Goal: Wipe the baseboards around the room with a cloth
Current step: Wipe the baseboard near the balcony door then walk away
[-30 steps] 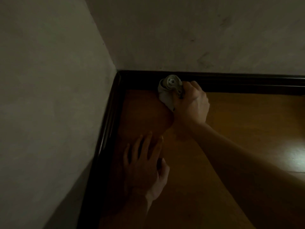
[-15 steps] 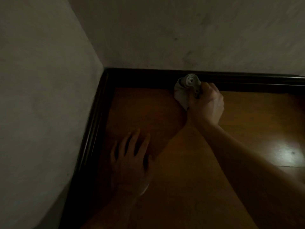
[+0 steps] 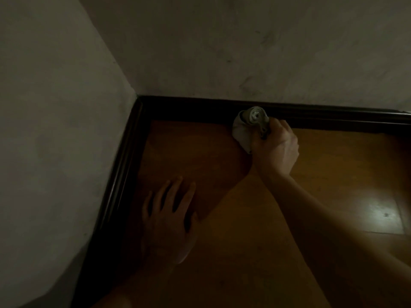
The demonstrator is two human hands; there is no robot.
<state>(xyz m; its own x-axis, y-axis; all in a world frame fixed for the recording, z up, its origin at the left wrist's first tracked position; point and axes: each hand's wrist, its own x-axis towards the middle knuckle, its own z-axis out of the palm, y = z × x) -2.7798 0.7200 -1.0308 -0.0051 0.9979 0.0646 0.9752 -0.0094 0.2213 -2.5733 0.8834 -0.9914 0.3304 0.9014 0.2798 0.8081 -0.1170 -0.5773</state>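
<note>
A dark baseboard runs along the far wall and turns down the left wall at the corner. My right hand grips a bunched grey cloth and holds it against the far baseboard, some way right of the corner. My left hand lies flat on the wooden floor with its fingers spread, near the left baseboard. The light is dim.
Two pale plaster walls meet at the corner at upper left. The orange-brown wooden floor stretches to the right, with a bright glare patch at the right edge.
My right hand has slid the cloth to the right along the far baseboard, away from the corner. My left hand stays flat on the floor, having shifted slightly.
</note>
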